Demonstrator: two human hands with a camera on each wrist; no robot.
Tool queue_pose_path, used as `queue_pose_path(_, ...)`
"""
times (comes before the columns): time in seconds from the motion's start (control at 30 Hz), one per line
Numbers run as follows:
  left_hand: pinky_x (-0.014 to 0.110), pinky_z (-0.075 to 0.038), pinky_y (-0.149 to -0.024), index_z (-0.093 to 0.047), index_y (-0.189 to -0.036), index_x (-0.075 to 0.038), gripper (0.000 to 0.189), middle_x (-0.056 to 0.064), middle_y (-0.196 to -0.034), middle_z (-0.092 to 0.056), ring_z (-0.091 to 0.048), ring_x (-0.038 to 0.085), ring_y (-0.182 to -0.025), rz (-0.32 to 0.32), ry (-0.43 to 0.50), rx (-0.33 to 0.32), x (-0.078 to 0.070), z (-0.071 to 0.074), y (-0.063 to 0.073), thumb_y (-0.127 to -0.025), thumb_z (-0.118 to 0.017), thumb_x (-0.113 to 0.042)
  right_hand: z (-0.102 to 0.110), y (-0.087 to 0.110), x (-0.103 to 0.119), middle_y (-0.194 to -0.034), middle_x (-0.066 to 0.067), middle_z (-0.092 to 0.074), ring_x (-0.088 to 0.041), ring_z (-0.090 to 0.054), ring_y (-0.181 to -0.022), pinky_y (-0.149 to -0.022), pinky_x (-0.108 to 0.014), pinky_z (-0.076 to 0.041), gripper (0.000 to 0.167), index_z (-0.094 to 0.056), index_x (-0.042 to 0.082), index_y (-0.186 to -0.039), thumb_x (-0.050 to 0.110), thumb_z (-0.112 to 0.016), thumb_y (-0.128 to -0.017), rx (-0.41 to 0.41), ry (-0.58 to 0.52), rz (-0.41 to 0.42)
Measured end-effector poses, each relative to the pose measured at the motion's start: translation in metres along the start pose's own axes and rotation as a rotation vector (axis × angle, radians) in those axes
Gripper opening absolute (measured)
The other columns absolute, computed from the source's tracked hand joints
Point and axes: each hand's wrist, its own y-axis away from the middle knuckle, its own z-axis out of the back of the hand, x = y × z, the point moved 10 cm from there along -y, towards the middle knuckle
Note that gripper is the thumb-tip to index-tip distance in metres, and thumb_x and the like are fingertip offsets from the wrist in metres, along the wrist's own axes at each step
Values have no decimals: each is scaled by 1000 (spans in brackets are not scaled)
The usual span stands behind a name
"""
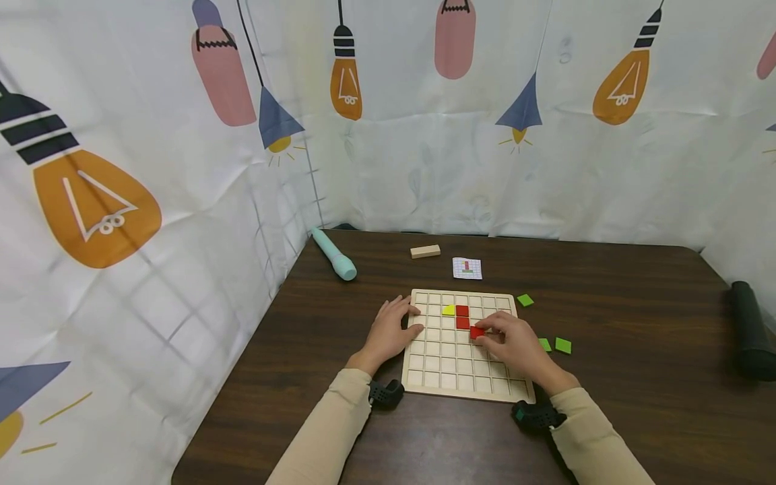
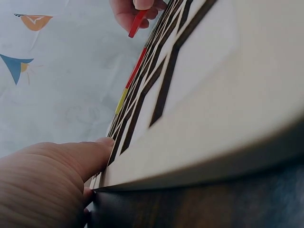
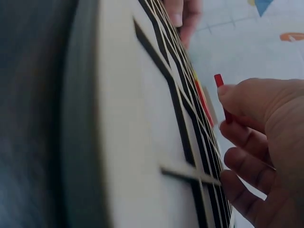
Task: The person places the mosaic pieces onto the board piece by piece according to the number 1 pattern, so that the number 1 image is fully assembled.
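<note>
My right hand [image 1: 514, 343] pinches a red square tile [image 1: 477, 332] between thumb and fingertips, over the middle of a pale wooden grid board [image 1: 433, 364]. In the right wrist view the red tile is edge-on, tilted and raised off the board's surface. Two more red tiles [image 1: 463, 322] sit in neighbouring cells, one above the other, with a yellow triangular piece [image 1: 448, 310] left of the upper one. My left hand [image 1: 388, 331] rests at the board's left edge, its thumb [image 2: 97, 154] lying on the rim with other fingers lower beside it.
Green tiles [image 1: 563, 346] lie right of the board. Behind it are a small patterned card [image 1: 467, 268] and a wooden block [image 1: 425, 251]. A mint-coloured stick [image 1: 333, 254] lies at the back left; a black cylinder [image 1: 752, 333] is at the right edge.
</note>
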Motion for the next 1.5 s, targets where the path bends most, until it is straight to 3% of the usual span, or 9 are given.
queue_pose_path(0.13, 42, -10, -123, -65, -118, -12, 29, 11, -151, -42, -28, 26, -145, 6, -7, -2, 0, 0, 0, -93, -68, -27, -6, 0, 5, -103, 6, -65, -11, -55, -86, -71, -28, -49, 21, -74, 16, -106, 16, -77, -85, -3, 3, 11)
queue_pose_path(0.57, 42, -10, -123, -65, -118, -13, 28, 11, -151, -42, -28, 26, -145, 5, -11, -4, 1, -1, -1, -94, -67, -27, -18, -1, 6, -102, 5, -64, -11, -53, -80, -67, -27, -48, 21, -74, 16, -104, 16, -78, -84, -33, 48, -1)
queue_pose_path(1.1, 42, -9, -123, -64, -118, -13, 28, 11, -152, -40, -27, 25, -146, 1, -5, 1, 0, -1, -1, -94, -67, -27, -19, -2, 8, -101, 6, -61, -11, -46, -73, -61, -24, -41, 22, -74, 16, -107, 18, -76, -85, -52, 52, 3)
queue_pose_path(1.5, 42, -9, -123, -65, -118, -13, 28, 11, -152, -40, -28, 26, -146, 5, -12, -3, 2, -1, -1, -94, -67, -27, -20, -2, 7, -100, 7, -62, -11, -48, -75, -62, -25, -42, 21, -75, 17, -106, 19, -76, -85, -46, 38, -20)
